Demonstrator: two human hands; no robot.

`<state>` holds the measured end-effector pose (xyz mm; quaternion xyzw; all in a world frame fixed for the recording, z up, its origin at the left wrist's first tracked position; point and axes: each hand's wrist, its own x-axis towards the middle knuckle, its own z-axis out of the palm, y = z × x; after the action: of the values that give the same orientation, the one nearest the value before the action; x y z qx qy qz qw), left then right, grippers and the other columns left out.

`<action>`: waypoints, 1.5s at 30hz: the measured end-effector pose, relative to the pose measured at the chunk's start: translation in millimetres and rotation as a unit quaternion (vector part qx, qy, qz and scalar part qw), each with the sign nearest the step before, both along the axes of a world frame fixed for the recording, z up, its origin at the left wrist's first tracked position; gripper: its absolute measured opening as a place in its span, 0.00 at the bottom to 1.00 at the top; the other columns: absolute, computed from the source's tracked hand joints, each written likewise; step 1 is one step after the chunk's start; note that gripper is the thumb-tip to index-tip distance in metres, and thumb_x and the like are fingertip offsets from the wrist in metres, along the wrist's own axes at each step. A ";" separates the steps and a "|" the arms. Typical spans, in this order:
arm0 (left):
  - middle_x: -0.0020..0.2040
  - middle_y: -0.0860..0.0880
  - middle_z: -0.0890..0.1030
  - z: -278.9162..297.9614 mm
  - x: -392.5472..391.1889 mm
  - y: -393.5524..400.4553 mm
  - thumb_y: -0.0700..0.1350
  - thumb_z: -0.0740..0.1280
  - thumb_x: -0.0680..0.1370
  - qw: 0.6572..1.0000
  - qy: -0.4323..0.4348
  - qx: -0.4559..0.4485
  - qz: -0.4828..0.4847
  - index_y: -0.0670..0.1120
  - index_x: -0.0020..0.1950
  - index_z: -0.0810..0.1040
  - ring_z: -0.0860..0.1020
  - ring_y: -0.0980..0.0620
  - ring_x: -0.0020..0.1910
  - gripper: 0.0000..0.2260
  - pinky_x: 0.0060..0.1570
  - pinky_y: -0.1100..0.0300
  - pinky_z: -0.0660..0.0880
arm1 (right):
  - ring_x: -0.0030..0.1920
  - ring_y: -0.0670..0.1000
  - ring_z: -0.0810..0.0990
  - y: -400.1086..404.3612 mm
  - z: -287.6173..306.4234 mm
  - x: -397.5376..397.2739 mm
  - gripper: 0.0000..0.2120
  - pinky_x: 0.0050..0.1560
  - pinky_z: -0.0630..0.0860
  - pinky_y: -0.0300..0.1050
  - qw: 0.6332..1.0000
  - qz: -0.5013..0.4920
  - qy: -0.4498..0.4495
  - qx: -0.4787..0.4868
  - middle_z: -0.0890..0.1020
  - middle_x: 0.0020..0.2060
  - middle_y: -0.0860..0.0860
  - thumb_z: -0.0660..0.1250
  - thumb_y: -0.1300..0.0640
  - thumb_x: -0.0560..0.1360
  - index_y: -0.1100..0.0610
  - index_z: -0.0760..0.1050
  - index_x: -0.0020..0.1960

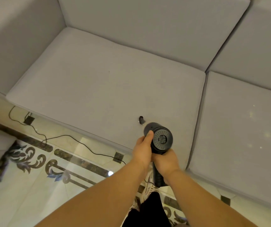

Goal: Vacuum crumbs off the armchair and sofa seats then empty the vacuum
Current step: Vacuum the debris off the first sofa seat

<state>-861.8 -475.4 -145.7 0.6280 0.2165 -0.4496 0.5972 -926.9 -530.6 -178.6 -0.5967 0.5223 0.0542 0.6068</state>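
Hands (154, 154) aim vacuum (160, 138) nozzle down-forward onto sofa seat (98, 82).

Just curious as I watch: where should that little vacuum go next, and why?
Probably sweep the nozzle rightward onto the neighbouring seat cushion. Both hands, left hand and right hand, grip the handheld vacuum over the left seat cushion, which looks nearly clean, while pale specks dot the right one.

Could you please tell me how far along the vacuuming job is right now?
In hand: both hands, left hand and right hand, grip the vacuum, nozzle on the left seat. That seat looks mostly clean. Left: white crumbs on the right seat, then emptying.
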 end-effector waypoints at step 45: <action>0.57 0.44 0.80 17.1 57.3 -56.5 0.55 0.62 0.79 0.998 0.052 -0.043 -0.003 0.45 0.64 0.74 0.78 0.47 0.55 0.19 0.44 0.59 0.75 | 0.38 0.56 0.81 -66.5 20.7 52.1 0.11 0.37 0.76 0.47 0.991 0.060 0.071 -0.096 0.83 0.34 0.52 0.72 0.64 0.63 0.51 0.79 0.42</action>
<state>-804.5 -531.9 -128.6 0.5780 0.2255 -0.4922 0.6105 -874.8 -597.1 -158.0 -0.6771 0.5302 0.0819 0.5037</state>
